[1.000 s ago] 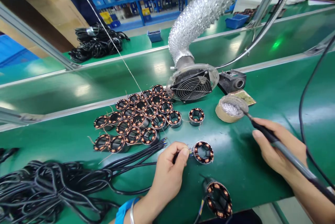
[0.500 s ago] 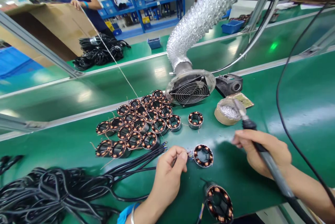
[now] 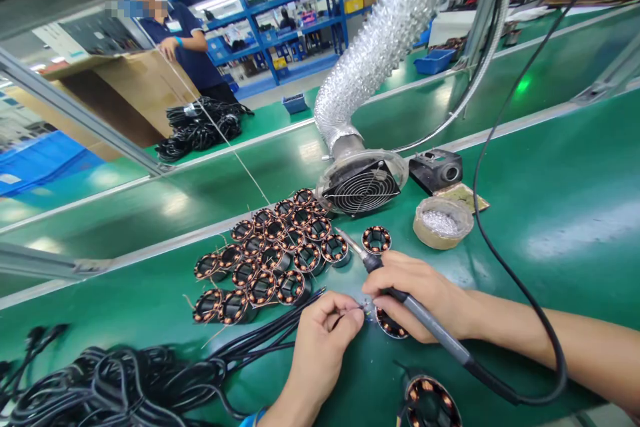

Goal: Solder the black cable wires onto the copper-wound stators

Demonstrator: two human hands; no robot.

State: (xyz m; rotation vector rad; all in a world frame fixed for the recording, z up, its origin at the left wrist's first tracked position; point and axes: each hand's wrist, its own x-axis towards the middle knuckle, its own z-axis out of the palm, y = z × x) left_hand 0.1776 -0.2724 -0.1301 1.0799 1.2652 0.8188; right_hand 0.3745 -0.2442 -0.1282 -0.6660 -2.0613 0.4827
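My left hand [image 3: 323,334] pinches thin wires [image 3: 369,312] between thumb and forefinger, beside a copper-wound motor stator [image 3: 391,327]. That stator lies on the green bench, partly hidden by my right hand [image 3: 425,287]. In my right hand is a soldering iron [image 3: 437,334], its tip pointing up and left toward the grouped stators. My right fingertips are close to the pinched wires; whether they touch them I cannot tell. Another stator [image 3: 377,239] stands just beyond the iron. One more stator [image 3: 431,404], with a cable beside it, is at the bench's near edge.
Several stators [image 3: 270,257] stand grouped behind my left hand. Black cables [image 3: 125,384] are piled at left. A fume fan [image 3: 363,187] hangs from a silver duct [image 3: 365,67]. A round tub [image 3: 443,224] and an iron stand [image 3: 437,169] are at right. Across the bench stands a person [image 3: 183,47].
My right hand has swung the soldering iron left, from the round tub to beside the stator at my left hand. My left hand keeps its pinch. The camera view has shifted slightly.
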